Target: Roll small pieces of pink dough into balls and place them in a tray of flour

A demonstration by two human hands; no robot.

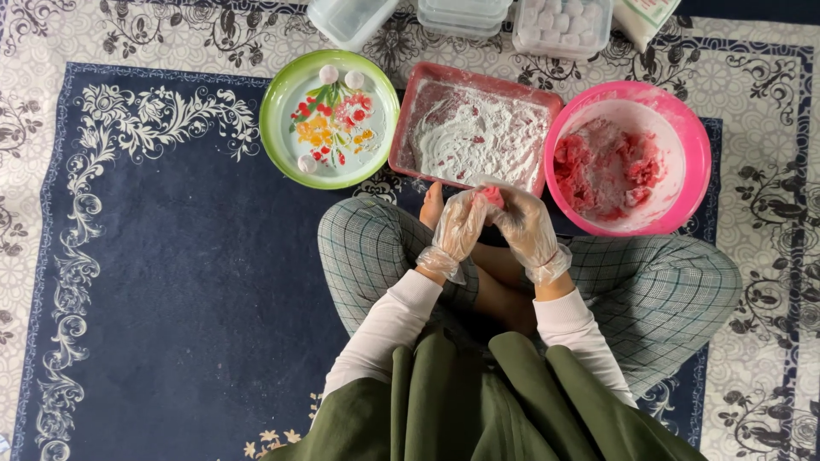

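I sit cross-legged on a carpet, both hands in clear plastic gloves. My left hand [455,230] and my right hand [528,229] meet over my lap and pinch a small pink lump of dough [492,195] between their fingertips. Just beyond them lies a red rectangular tray [408,119] dusted with white flour. To its right stands a pink bowl [699,145] with red-pink dough and flour inside. To its left is a green flowered plate [275,128] bearing three small white balls.
Clear plastic containers [350,19] stand along the far edge, one [562,26] filled with several white balls, beside a white packet [645,17]. The dark blue patterned carpet [171,256] stretches to my left. My knees in checked trousers [658,290] spread to both sides.
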